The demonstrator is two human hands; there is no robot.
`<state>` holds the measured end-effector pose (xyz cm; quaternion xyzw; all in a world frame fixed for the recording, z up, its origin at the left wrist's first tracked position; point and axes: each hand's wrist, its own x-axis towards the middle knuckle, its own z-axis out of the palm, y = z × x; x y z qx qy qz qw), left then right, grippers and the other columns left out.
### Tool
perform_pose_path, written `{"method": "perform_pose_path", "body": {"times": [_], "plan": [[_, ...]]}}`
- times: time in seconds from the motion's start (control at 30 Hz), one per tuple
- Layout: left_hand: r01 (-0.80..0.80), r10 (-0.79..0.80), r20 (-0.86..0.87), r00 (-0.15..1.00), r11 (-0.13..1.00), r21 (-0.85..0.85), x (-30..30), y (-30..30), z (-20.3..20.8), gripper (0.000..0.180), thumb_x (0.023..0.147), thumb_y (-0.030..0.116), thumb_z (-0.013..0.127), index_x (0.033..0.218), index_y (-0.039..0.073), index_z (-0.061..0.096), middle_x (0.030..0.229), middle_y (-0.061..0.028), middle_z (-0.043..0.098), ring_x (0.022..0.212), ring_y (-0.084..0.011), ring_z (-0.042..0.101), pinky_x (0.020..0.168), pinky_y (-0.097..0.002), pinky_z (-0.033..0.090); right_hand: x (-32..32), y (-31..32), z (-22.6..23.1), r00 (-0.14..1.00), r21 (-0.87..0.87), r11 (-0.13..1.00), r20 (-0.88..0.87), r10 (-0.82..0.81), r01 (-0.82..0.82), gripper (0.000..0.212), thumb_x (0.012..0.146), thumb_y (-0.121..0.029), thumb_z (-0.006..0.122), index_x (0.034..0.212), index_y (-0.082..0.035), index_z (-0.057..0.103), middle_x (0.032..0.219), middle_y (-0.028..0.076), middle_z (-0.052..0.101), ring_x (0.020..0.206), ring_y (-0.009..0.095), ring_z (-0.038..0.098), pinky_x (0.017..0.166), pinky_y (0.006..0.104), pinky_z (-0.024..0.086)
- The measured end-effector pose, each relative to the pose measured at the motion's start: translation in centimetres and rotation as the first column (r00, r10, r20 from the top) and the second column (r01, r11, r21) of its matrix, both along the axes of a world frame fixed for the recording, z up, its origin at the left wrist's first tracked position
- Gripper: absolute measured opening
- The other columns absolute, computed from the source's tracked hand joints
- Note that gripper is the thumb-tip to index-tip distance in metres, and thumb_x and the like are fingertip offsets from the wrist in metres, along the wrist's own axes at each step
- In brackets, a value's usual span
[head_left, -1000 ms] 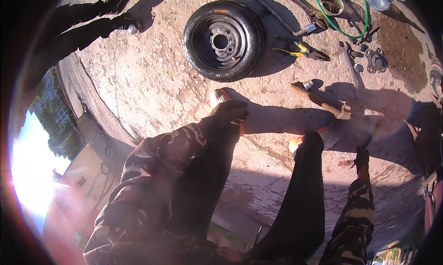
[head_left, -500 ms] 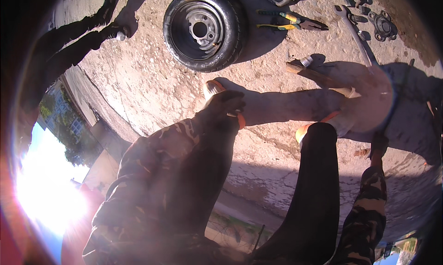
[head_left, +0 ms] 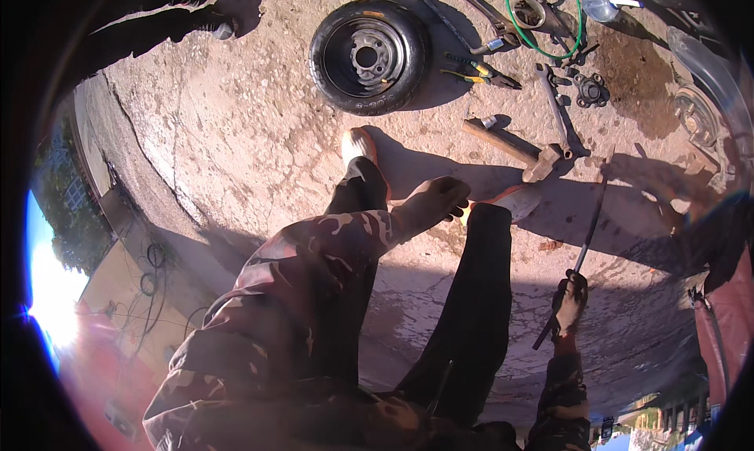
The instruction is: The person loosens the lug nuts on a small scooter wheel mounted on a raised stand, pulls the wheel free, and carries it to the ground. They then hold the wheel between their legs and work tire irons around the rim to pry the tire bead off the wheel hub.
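My right hand (head_left: 571,300) is closed around the lower part of a long dark metal bar (head_left: 593,227), held slantwise over the ground with its thin end pointing away from me. In front of my knees hangs my left hand (head_left: 436,201), its fingers loosely bent and nothing visible in them. Just beyond my right shoe lies a hammer (head_left: 503,142) with a wooden handle and blocky head. A small metal cylinder (head_left: 488,122) rests beside that handle. Farther off, a black wheel with its tyre (head_left: 377,80) lies flat, with yellow-and-green handled pliers (head_left: 483,74) to its right.
A wrench (head_left: 554,105) and a round metal hub (head_left: 591,90) lie right of the pliers. Behind are a green hose (head_left: 582,23), a round tin (head_left: 528,12) and a clear bottle (head_left: 601,8). A vehicle's exposed wheel hub (head_left: 695,117) is far right. Another person's legs (head_left: 157,33) stand upper left.
The view has shifted, showing more on the right. My right hand has come into clearer sight with the bar. My left hand has moved right, away from my left knee.
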<state>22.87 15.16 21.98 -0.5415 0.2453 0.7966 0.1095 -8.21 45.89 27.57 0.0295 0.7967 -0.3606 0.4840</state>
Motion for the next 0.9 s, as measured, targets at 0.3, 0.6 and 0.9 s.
{"method": "perform_pose_path", "body": {"times": [0.3, 0.6, 0.9], "plan": [[-0.873, 0.833, 0.267, 0.485, 0.479, 0.091, 3.1, -6.2, 9.2, 0.045, 0.107, 0.047, 0.052, 0.123, 0.005, 0.056, 0.100, -0.0155, 0.071, 0.063, -0.0202, 0.058, 0.057, -0.0357, 0.049, 18.9, -21.8, 16.7, 0.538, -0.320, 0.532, 0.078, 0.839, -0.784, 0.053, 0.102, -0.015, 0.058, 0.152, -0.005, 0.045, 0.098, 0.013, 0.069, 0.081, 0.022, 0.068, 0.071, 0.0356, 0.055], [-0.799, 0.748, 0.338, 0.571, 0.601, 0.020, 18.0, -15.7, -2.3, 0.020, 0.105, 0.028, 0.052, 0.111, 0.013, 0.064, 0.099, -0.0117, 0.076, 0.075, -0.0278, 0.068, 0.055, -0.0436, 0.049, 32.5, -36.6, 21.0, 0.627, 0.010, 0.945, 0.750, 0.209, -0.328, 0.046, 0.106, -0.025, 0.053, 0.149, -0.009, 0.050, 0.078, -0.004, 0.053, 0.058, 0.004, 0.044, 0.051, 0.0218, 0.037], [0.245, -0.055, 0.349, 0.935, 0.814, -0.527, 19.8, -14.8, -8.2, 0.033, 0.085, 0.016, 0.062, 0.115, 0.014, 0.075, 0.112, -0.0144, 0.076, 0.109, -0.0303, 0.072, 0.094, -0.0396, 0.056, 36.3, -45.8, 20.4, 0.531, 0.188, 0.980, 0.826, -0.192, 0.061, 0.035, 0.111, -0.027, 0.042, 0.142, -0.011, 0.050, 0.075, -0.008, 0.035, 0.055, 0.004, 0.034, 0.052, 0.0216, 0.034]]}}
